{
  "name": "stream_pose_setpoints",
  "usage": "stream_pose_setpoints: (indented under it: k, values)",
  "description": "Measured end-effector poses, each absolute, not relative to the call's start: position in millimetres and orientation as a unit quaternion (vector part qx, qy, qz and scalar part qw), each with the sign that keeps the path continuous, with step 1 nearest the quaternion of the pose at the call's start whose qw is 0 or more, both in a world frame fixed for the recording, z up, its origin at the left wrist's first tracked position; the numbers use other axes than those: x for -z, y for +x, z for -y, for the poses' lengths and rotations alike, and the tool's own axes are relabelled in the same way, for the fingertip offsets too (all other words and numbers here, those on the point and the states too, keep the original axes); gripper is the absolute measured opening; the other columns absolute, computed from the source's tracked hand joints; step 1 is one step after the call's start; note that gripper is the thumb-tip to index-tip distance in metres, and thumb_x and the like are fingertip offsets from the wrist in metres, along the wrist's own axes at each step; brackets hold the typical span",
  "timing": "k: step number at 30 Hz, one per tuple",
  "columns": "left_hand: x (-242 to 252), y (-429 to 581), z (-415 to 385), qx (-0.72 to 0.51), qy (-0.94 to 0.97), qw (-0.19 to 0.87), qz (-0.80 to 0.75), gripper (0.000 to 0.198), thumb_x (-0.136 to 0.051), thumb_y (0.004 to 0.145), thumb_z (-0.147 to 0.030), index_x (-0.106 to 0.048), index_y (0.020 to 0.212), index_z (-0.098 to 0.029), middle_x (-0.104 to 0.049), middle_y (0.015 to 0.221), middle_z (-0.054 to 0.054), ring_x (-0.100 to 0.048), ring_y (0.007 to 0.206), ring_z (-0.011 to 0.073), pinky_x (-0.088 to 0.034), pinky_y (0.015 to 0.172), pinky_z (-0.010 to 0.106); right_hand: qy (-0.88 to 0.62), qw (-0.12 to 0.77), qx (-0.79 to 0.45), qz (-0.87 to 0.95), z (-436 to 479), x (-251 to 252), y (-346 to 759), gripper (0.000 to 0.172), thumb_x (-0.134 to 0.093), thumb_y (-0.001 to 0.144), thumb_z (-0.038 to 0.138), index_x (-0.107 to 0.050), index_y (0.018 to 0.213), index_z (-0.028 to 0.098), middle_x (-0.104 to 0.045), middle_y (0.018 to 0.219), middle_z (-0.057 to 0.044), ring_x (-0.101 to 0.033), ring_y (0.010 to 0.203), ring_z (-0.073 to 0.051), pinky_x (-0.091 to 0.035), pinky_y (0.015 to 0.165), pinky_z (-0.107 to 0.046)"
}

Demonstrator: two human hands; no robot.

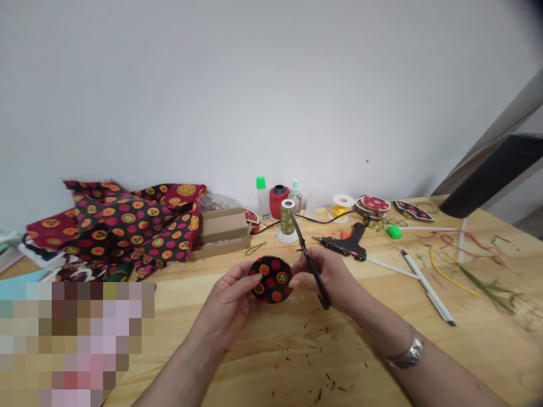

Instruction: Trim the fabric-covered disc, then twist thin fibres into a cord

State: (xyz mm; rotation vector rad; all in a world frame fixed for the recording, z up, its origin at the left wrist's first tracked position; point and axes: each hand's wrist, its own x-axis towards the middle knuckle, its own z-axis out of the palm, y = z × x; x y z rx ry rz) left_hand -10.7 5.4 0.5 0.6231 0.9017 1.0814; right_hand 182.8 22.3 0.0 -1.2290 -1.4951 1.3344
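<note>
A round, fabric-covered disc (272,282), black with red and orange floral circles, sits between my hands above the table. My left hand (235,302) pinches its left side, thumb lying on the patterned face. My right hand (328,277) holds a pair of black scissors (313,265), blades pointing up and away, while its thumb and fingertips touch the disc's right edge. How my right fingers sit in the scissor handles is partly hidden. Small dark fabric scraps (328,381) lie scattered on the wood below my hands.
Patterned cloth (136,220) is heaped at left beside a cardboard box (224,230). Behind my hands stand a green thread spool (288,217), a red thread cone (279,200) and bottles. To the right lie a glue gun (350,243), a white pen (428,288) and loose cords; a black lamp (492,175) overhangs.
</note>
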Motion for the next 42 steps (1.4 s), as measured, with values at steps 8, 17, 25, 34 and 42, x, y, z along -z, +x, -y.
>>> stream_pose_setpoints:
  k: [8,17,25,34,42]
  values:
    - [2,-6,-6,-0.51,0.266,0.709,-0.407,0.026,-0.072,0.064,-0.008,-0.067,0.089,-0.013,-0.071,0.092,0.008,-0.066,0.083,0.0188,-0.052,0.075,0.029,-0.505,0.428,-0.523,0.536,-21,-3,175,0.037,-0.077,0.054,0.036,-0.048,0.068,0.018,-0.053,0.063,0.004,-0.048,0.057,-0.011,-0.041,0.056,-0.026]
    - [2,-6,-4,-0.491,0.321,0.699,-0.409,0.026,-0.071,0.069,-0.016,-0.065,0.094,-0.014,-0.071,0.092,0.008,-0.065,0.076,0.0163,-0.053,0.067,0.027,-0.492,0.416,-0.506,0.573,-20,-3,177,0.025,-0.069,0.062,0.027,-0.047,0.071,0.018,-0.048,0.06,0.006,-0.042,0.054,-0.009,-0.036,0.052,-0.022]
    - [9,-10,-4,-0.462,0.354,0.676,-0.452,0.024,-0.073,0.068,-0.022,-0.07,0.09,-0.013,-0.073,0.086,0.007,-0.065,0.071,0.0155,-0.052,0.068,0.027,-0.447,0.388,-0.525,0.612,-16,-9,180,0.027,-0.069,0.065,0.032,-0.047,0.071,0.017,-0.046,0.061,0.005,-0.041,0.055,-0.009,-0.037,0.052,-0.022]
    - [4,-9,-5,-0.514,0.324,0.649,-0.458,0.016,-0.073,0.067,-0.021,-0.071,0.081,-0.013,-0.073,0.076,0.005,-0.064,0.066,0.0137,-0.051,0.062,0.023,-0.481,0.423,-0.515,0.57,-22,-3,180,0.03,-0.073,0.06,0.032,-0.049,0.068,0.018,-0.054,0.061,0.003,-0.047,0.056,-0.011,-0.039,0.053,-0.024]
    - [3,-9,-3,-0.469,0.357,0.686,-0.426,0.025,-0.071,0.07,-0.016,-0.068,0.094,-0.014,-0.071,0.093,0.007,-0.064,0.079,0.018,-0.052,0.07,0.03,-0.478,0.428,-0.516,0.567,-20,-5,179,0.025,-0.071,0.064,0.027,-0.049,0.071,0.017,-0.049,0.059,0.005,-0.042,0.053,-0.008,-0.036,0.05,-0.021]
